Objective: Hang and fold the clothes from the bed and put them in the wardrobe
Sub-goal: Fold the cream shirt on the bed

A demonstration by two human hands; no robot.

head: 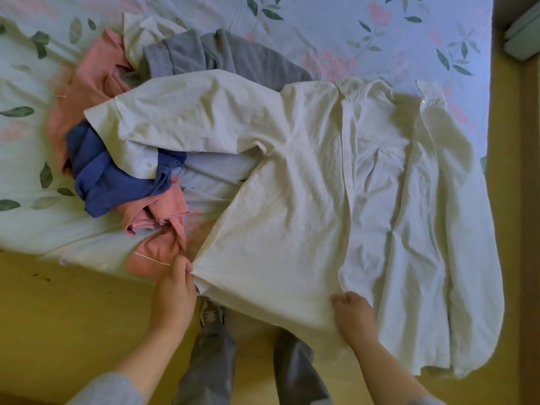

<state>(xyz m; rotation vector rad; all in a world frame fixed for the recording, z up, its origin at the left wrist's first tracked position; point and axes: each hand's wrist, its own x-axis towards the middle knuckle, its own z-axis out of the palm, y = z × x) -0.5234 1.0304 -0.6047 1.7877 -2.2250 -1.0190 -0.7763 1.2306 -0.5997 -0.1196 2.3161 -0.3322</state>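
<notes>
Nearest me, my left hand (174,290) pinches the hem corner of the white shirt (306,185), and my right hand (354,315) grips the same hem further along, the two hands apart. I see the shirt spread at the bed's (350,24) edge, one sleeve over the clothes pile (96,173).

Head camera looks steeply down, close over the bed (321,27) edge.

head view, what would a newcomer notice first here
A large white shirt lies spread on the floral bed sheet, hem over the near edge. The left hand and right hand each hold that hem. To its left sits a clothes heap in pink, blue and grey.
</notes>
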